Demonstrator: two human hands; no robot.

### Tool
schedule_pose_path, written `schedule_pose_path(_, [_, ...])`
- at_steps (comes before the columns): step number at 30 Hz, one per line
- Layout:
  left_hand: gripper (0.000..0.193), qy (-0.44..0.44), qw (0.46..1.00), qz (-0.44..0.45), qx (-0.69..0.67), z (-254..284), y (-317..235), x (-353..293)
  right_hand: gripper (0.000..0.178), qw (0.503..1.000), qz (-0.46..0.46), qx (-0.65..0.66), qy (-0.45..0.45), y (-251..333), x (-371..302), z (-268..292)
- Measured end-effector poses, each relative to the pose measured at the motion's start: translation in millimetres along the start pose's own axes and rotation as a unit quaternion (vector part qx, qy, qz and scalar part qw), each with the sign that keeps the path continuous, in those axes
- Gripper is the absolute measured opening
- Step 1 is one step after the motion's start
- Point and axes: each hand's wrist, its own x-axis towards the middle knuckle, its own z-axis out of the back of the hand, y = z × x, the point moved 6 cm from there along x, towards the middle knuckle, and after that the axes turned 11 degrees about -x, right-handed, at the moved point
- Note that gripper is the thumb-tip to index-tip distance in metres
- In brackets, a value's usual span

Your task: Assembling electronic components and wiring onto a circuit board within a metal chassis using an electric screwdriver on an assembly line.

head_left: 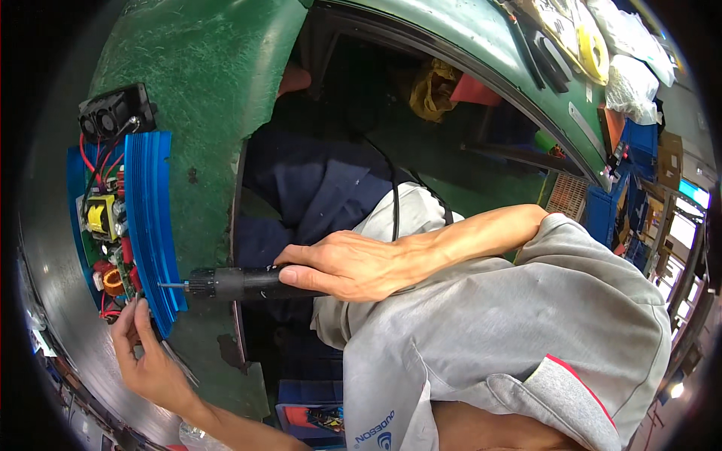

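Observation:
A blue finned metal housing [150,218] lies on the green bench at the left, with a circuit board inside. On the board are a yellow transformer [98,218], a copper-wound coil [113,282] and red wires. My right hand [346,267] is wrapped round a black electric screwdriver [241,283], held level. Its bit points left and meets the housing's near side wall, close to the lower end. My left hand [150,368] is at that same end, thumb and fingertips pinched together at the board's edge. Whatever is between them is too small to make out.
A black twin-fan unit [116,113] sits at the housing's far end, joined by wires. The green bench [203,75] curves round an opening over my lap. A black cord [395,195] hangs there. Plastic bags [632,86], a steel ruler [587,128] and blue bins [602,218] are at the right.

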Motion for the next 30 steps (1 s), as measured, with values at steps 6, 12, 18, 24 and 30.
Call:
schedule_pose_path(6, [0.015, 0.021, 0.994, -0.093, 0.052, -7, -21, -2, 0.054, 1.0, -0.001, 0.009, -0.001, -1, 1, -1])
schedule_pose_path(12, [0.012, 0.025, 0.964, -0.188, 0.186, -11, -28, 5, 0.06, 0.999, -0.011, 0.046, 0.018, -3, 5, -3])
schedule_pose_path(18, [0.009, 0.063, 0.981, -0.17, 0.065, -5, -15, 15, 0.078, 0.937, -0.15, 0.261, 0.179, -4, 7, -17])
schedule_pose_path(24, [0.011, 0.083, 0.986, -0.147, 0.003, -17, -17, 19, 0.081, 0.89, -0.19, 0.344, 0.23, -16, 0, -23])
schedule_pose_path(30, [0.014, 0.117, 0.986, -0.115, 0.01, -9, -19, 14, 0.084, 0.886, -0.217, 0.337, 0.234, -4, -4, -23])
